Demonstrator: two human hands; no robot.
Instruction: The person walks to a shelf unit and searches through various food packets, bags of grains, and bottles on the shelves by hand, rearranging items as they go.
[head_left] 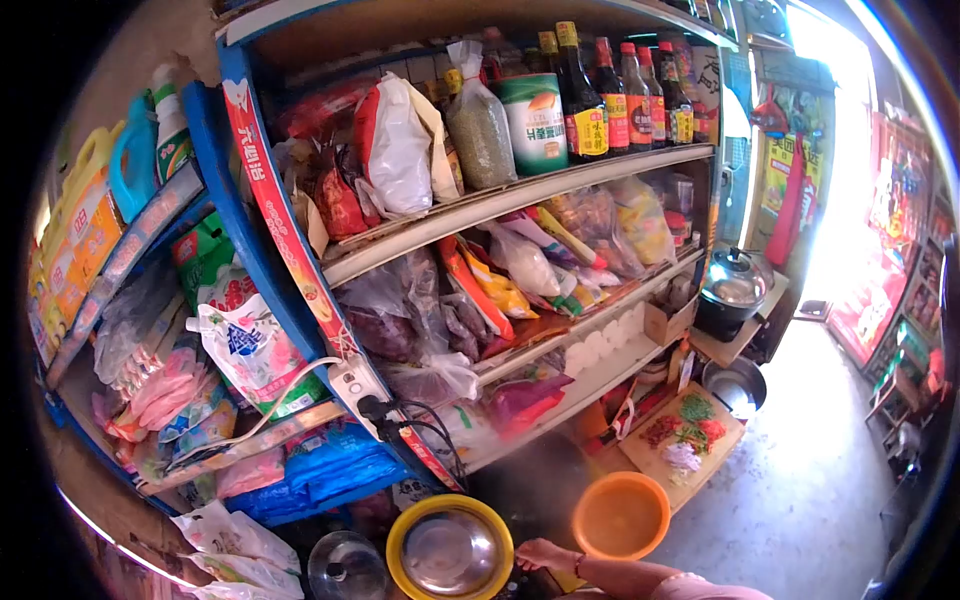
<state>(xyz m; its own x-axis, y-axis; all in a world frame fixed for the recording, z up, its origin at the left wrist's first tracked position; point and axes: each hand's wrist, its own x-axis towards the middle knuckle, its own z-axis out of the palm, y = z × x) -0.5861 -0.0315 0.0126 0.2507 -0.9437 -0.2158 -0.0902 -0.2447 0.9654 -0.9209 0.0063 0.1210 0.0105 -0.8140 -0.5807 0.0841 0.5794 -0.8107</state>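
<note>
My right hand [545, 555] reaches in from the bottom right, with its fingers curled together between a yellow-rimmed metal basin [450, 548] and an orange bowl [621, 515]. Whatever the fingers hold, if anything, is too small to make out. The forearm passes just below the orange bowl, which seems to contain liquid. A glass lid [346, 568] lies to the left of the basin. My left hand does not show.
Shelves [520, 205] with bottles and bags rise in front. A cutting board [725, 440] bears chopped vegetables at the right, near a dark pan [735, 385] and a lidded pot [735, 280]. A power strip [355, 385] with cables hangs on the shelf post.
</note>
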